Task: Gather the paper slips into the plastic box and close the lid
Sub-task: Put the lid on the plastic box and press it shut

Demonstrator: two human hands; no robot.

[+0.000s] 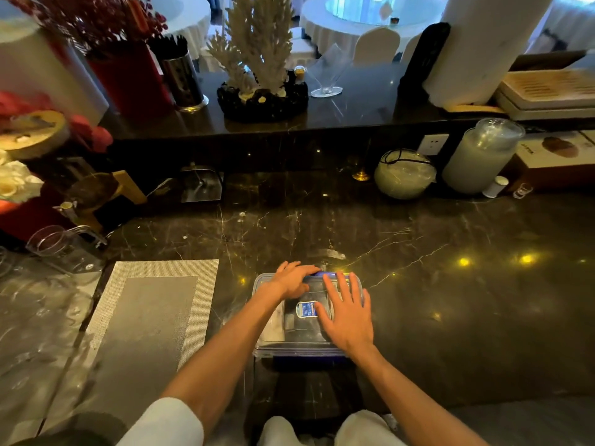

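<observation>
A clear plastic box (273,336) with blue clips sits on the dark marble counter in front of me, its transparent lid (302,329) lying on top with a blue label in the middle. My left hand (291,280) rests on the lid's far left part, fingers curled toward the far blue clip. My right hand (349,312) lies flat on the right half of the lid, fingers spread. Something pale shows through the box's left side; I cannot make out separate paper slips.
A silver woven placemat (145,317) lies left of the box. Clear plastic jugs (61,244) stand at the far left. Along the back are a round glass bowl (404,173), a tall frosted jar (479,156) and a small metal scoop (201,183). A raised ledge holds a coral ornament.
</observation>
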